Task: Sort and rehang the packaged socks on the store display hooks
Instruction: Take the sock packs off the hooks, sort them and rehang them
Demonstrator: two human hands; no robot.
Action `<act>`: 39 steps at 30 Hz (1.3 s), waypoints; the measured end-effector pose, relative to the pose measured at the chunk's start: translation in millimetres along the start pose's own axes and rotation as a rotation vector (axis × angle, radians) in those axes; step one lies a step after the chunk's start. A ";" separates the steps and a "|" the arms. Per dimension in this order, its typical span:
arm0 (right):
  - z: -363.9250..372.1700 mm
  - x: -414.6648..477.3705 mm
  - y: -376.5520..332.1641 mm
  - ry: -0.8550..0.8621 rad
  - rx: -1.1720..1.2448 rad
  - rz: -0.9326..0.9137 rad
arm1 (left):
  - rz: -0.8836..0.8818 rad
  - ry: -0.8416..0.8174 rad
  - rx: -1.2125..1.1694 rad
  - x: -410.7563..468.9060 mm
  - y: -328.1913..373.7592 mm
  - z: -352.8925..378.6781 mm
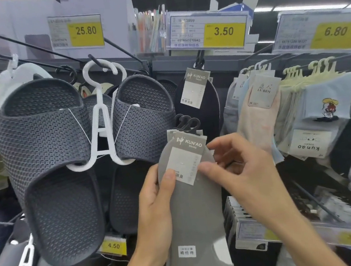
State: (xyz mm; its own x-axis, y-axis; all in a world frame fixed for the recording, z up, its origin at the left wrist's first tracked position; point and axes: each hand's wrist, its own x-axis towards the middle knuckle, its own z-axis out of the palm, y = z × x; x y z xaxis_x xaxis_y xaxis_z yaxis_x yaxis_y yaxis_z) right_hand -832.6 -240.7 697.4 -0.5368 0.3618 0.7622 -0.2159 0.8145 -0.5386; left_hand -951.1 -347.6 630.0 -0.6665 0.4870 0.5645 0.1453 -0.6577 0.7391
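so, left hand (pixel 155 201): curled around the left edge of the grey sock packs (pixel 195 212), thumb pressed flat on the lower corner of the front card label (pixel 184 164); it bears the bundle's weight.
right hand (pixel 238 169): fingers bent and fanned behind the right edge of the packs, thumb tip at the label's right side, pinching or thumbing through the layers; exactly how many packs sit between the fingers, cannot tell.
grey sock packs: several flat packs stacked together, held upright in front of the shelf, below and slightly left of the hanging black pack; not on any hook.
black hangers (pixel 187 124): a cluster of small plastic hooks at the top of the held bundle, overlapping, free in the air.
black sock pack (pixel 199 100): same brand card, hanging from the display hook (pixel 199 60) under the 3.50 price tag (pixel 209 31).
neighbours: dark slippers (pixel 49 166) on a white hanger to the left; pale sock packs (pixel 260 111) on hooks to the right.
step in hand: probably sorting, squaring up or counting the grey packs before hanging.
next move calls for: lining up the small hangers so all openings face one way, then lifting the bundle to the hook's tip and sliding them on; the hook under the 3.50 tag seems the likely match.
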 end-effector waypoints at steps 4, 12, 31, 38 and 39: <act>-0.8 -5.9 2.7 0.006 0.017 0.033 | -0.006 -0.034 -0.030 -0.8 -0.6 3.8; -8.3 1.9 13.9 -0.007 0.121 0.157 | -0.120 -0.163 -0.112 3.0 6.1 0.9; -26.0 110.3 11.5 0.268 0.211 0.101 | 0.058 -0.090 0.005 7.1 16.7 -4.1; -6.9 120.7 16.2 0.270 0.116 0.010 | 0.042 -0.092 -0.007 7.9 15.5 -7.0; -4.9 120.6 17.4 0.264 0.080 0.003 | 0.039 -0.090 -0.008 8.1 14.9 -7.2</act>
State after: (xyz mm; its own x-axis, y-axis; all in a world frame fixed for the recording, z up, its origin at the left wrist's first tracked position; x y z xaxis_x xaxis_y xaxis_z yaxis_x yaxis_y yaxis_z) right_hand -897.1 -180.6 781.8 -0.3084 0.4784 0.8222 -0.2841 0.7786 -0.5595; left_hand -959.5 -357.6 643.0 -0.5920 0.5101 0.6240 0.1637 -0.6820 0.7128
